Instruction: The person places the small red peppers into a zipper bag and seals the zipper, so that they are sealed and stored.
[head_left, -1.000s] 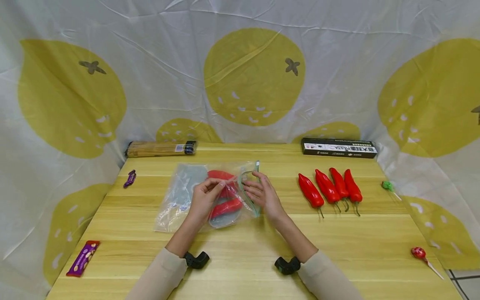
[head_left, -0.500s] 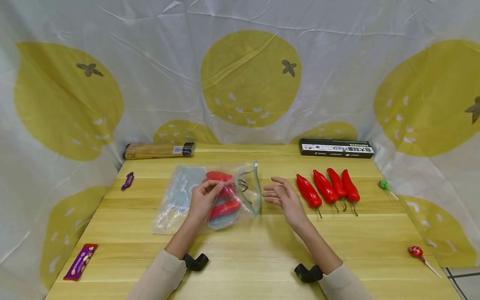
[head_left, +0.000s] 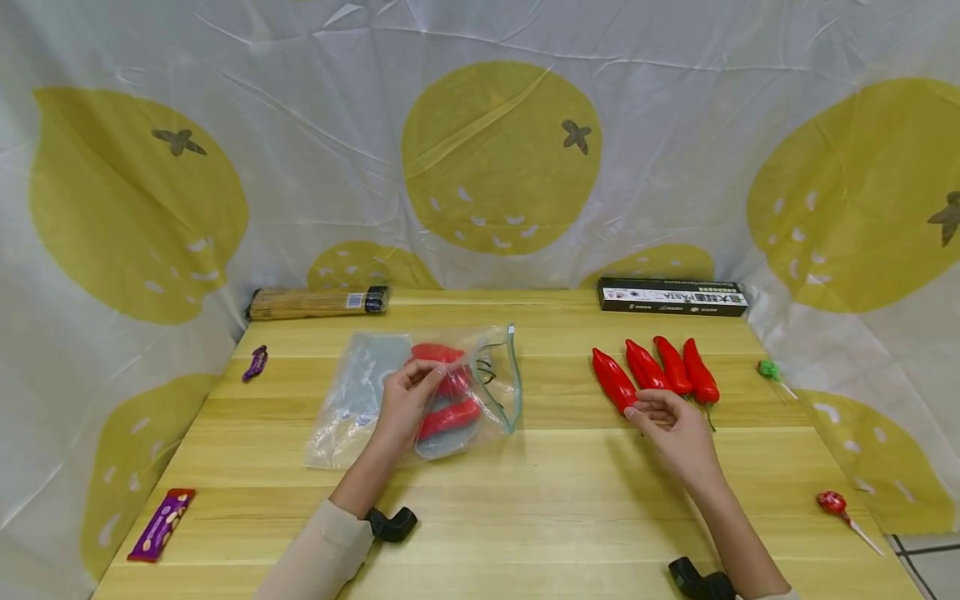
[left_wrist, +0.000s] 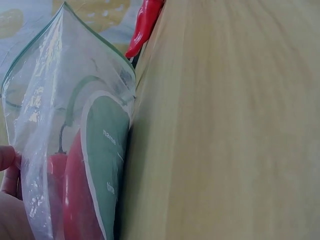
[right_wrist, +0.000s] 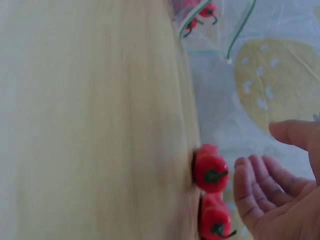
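Note:
In the head view my left hand [head_left: 405, 406] pinches the upper film of a clear zip-top bag [head_left: 333, 429], its green-edged mouth spread toward the right. Red chili peppers [head_left: 452, 417] lie inside; the left wrist view shows them behind the film [left_wrist: 80, 195], beside a printed green label panel [left_wrist: 107, 150]. My right hand [head_left: 678, 433] hovers by the stem end of the leftmost loose red chili pepper [head_left: 612, 379], fingertips overlapping that end. In the right wrist view, thumb and fingers stand apart with nothing between them. Several loose peppers [head_left: 649, 367] lie in a row, stems partly hidden by the hand.
At the back are a bundle of thin sticks [head_left: 315, 303] and a black pasta box [head_left: 672, 297]. A wrapped candy [head_left: 255, 364] and purple chocolate bar [head_left: 161, 525] lie left; a green lollipop [head_left: 768, 370] and red lollipop [head_left: 832, 502] lie right. Patterned cloth [head_left: 300, 150] hangs behind.
My right hand has left the bag's mouth and travelled right to the loose peppers. The left hand keeps its pinch on the bag, whose mouth stands wider than a second ago.

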